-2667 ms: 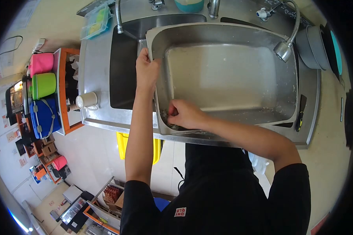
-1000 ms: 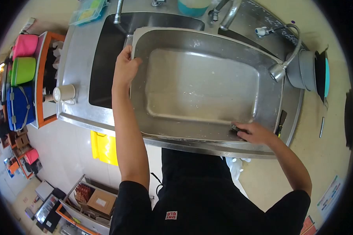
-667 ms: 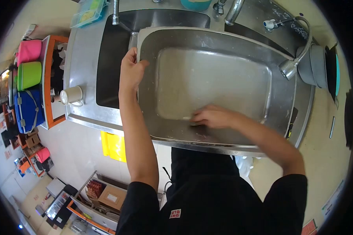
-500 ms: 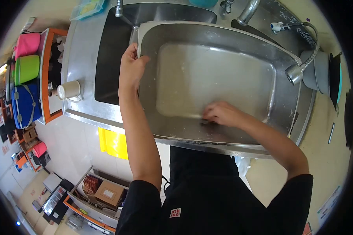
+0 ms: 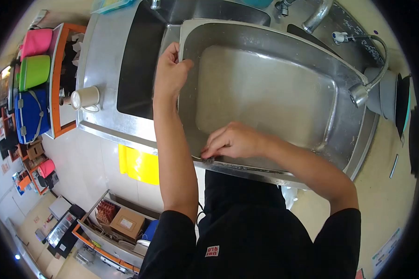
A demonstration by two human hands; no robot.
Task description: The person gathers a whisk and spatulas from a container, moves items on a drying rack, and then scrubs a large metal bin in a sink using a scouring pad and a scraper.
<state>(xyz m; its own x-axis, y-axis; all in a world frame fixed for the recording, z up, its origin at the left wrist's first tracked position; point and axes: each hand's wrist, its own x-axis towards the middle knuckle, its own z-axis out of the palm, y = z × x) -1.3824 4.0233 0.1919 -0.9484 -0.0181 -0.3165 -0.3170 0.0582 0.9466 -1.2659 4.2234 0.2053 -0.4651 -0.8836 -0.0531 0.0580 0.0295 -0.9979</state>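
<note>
A large, deep metal pan [image 5: 274, 45] rests over the sink, tilted slightly, with a dull, wet-looking bottom. My left hand [image 5: 171, 76] is closed around its left rim, thumb on the inner side and fingers outside. At the near rim, close to the front left corner, my right hand [image 5: 235, 142] pinches a dark grey scrubber [image 5: 208, 161] that looks like steel wool. The scrubber touches the rim, and my fingers partly cover it.
A tap [image 5: 317, 17] and a hose sprayer [image 5: 358, 94] hang around the pan's back and right. On the left counter stands a light mug [image 5: 85, 98]. Grey containers [image 5: 381, 93] sit at the right wall. Something yellow [image 5: 138, 163] lies below the counter edge.
My right hand has moved left and nearer, from inside the pan to its near rim, with the scrubber. My left hand still grips the rim. The view has shifted slightly.
</note>
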